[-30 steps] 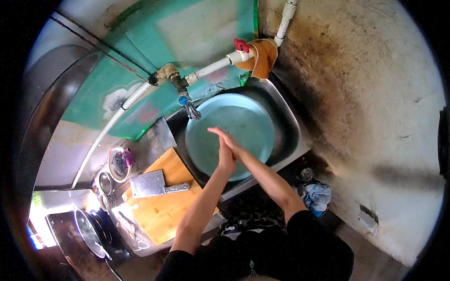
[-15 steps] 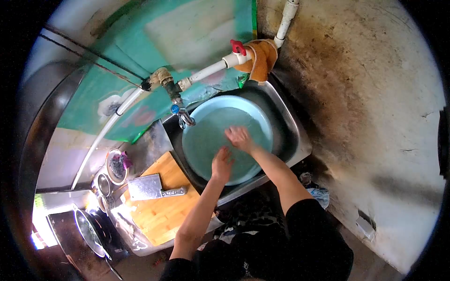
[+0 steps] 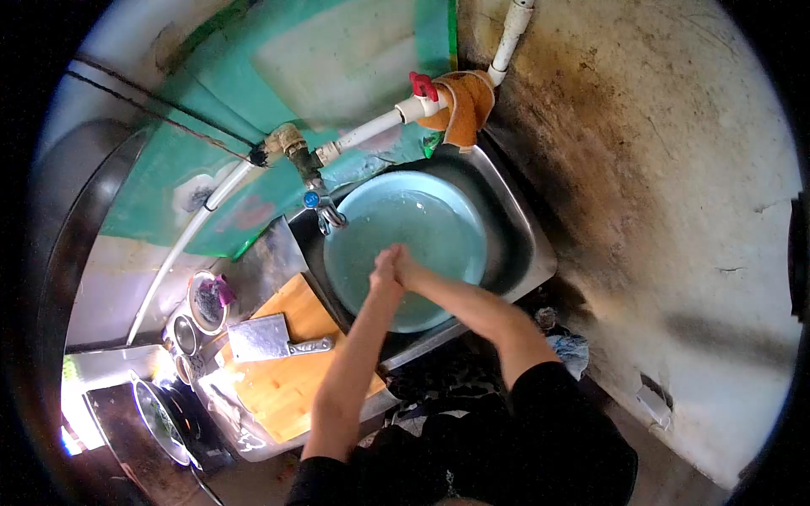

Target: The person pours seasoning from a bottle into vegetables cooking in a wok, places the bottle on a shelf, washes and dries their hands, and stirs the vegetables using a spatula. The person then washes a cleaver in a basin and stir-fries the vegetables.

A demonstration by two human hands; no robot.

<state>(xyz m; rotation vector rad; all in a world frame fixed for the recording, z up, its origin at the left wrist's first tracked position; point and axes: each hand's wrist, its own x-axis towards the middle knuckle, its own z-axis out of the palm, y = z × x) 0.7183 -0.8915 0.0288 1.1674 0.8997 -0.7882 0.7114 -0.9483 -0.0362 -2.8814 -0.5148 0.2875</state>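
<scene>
My left hand [image 3: 386,271] and my right hand [image 3: 406,265] are pressed together over the near left part of a light-blue basin [image 3: 474,221]. Their fingers fold around each other; where they meet, single fingers are hard to tell apart. Water with small glints on its surface fills much of the basin. The basin stands inside a stainless steel sink [image 3: 525,253]. A metal tap [image 3: 332,217] with a blue-marked handle reaches over the basin's left rim, beyond my hands.
A cleaver [image 3: 260,337] lies on a wooden cutting board [image 3: 283,392] left of the sink. Beside it stand several bowls, one holding a scouring pad [image 3: 207,299]. A pan [image 3: 160,422] sits farther left. White pipe [image 3: 371,131] with a red valve [image 3: 423,85] runs behind the sink.
My hands were apart over the basin, the right one farther out. Now the right has come back and left to meet the left hand, and they clasp each other.
</scene>
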